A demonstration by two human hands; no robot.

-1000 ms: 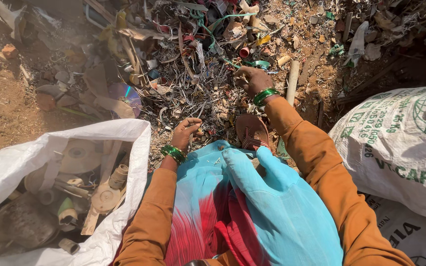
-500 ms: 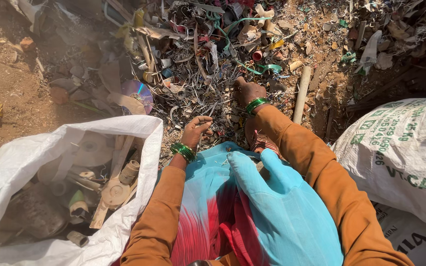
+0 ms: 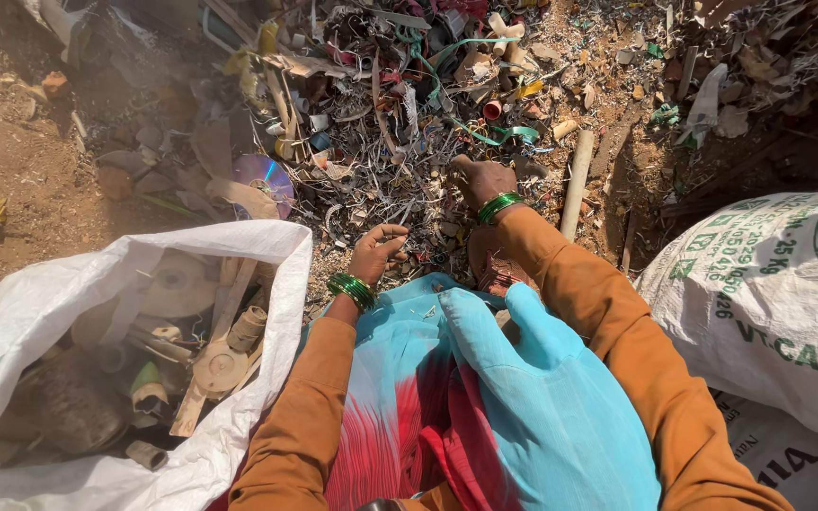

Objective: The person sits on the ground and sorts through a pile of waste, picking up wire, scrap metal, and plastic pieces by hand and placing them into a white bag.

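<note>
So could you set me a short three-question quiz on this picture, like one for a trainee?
1. True or false: the right hand is down on the scrap pile.
2. What is the open white sack on the person's left holding? A) mixed scrap pieces B) water C) fruit
3. Fill in: both wrists wear green ____.

Key
1. True; the left hand is curled just above the pile.
2. A.
3. Bangles.
</note>
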